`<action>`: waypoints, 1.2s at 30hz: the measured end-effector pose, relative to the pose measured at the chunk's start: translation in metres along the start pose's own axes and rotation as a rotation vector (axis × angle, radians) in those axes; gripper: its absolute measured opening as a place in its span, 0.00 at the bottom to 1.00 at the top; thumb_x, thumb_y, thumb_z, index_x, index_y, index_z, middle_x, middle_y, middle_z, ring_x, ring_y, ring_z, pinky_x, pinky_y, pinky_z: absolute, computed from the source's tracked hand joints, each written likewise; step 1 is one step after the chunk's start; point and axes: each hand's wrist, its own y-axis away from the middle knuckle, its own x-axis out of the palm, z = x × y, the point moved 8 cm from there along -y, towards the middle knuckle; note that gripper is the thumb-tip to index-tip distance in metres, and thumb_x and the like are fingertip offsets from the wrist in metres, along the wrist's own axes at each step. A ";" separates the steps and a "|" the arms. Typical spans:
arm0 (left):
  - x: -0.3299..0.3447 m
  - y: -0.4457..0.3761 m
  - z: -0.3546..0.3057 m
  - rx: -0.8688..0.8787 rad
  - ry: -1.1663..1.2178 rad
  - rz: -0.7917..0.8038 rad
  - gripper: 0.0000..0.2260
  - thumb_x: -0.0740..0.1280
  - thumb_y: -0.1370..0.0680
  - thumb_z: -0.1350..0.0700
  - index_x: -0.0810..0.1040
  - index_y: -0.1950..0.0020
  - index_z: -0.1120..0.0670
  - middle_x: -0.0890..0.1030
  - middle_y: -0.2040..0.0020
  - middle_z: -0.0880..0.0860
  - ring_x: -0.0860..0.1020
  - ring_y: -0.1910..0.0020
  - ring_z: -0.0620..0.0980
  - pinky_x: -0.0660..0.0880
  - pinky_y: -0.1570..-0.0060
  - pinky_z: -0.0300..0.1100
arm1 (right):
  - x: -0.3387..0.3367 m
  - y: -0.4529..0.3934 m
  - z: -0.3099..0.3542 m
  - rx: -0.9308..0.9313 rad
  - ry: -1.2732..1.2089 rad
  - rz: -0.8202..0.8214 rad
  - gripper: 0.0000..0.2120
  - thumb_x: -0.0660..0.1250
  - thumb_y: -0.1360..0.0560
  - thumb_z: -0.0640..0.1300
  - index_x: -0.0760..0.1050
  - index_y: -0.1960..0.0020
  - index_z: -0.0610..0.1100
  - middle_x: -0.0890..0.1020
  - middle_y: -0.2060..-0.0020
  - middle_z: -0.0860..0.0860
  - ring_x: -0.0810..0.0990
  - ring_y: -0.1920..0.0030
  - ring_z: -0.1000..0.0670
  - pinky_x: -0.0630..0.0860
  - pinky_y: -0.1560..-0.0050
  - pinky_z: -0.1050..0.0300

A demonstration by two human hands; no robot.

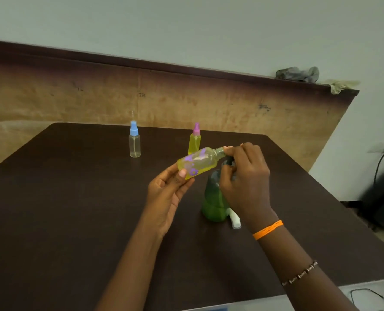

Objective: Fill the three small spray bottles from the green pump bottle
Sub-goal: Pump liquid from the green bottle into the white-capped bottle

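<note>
My left hand grips the base of a small flower-printed bottle, tilted with its open neck to the right and holding yellow liquid. My right hand is curled over the dark pump head of the green pump bottle, and its fingertips touch the tilted bottle's neck. A white spray cap lies on the table beside the green bottle. Farther back stand a clear bottle with a blue sprayer and a yellow-filled bottle with a pink sprayer.
The dark brown table ends at a brown board against the wall. Crumpled cloths lie on the board's top edge. A dark bag and cables sit on the floor to the right.
</note>
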 end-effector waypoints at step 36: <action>0.003 0.000 0.003 -0.004 -0.015 0.021 0.14 0.65 0.31 0.58 0.78 0.47 0.59 0.84 0.54 0.52 0.82 0.53 0.45 0.78 0.53 0.36 | 0.001 -0.002 0.005 0.083 0.072 -0.019 0.12 0.55 0.32 0.40 0.75 0.57 0.36 0.75 0.60 0.43 0.73 0.57 0.44 0.71 0.58 0.58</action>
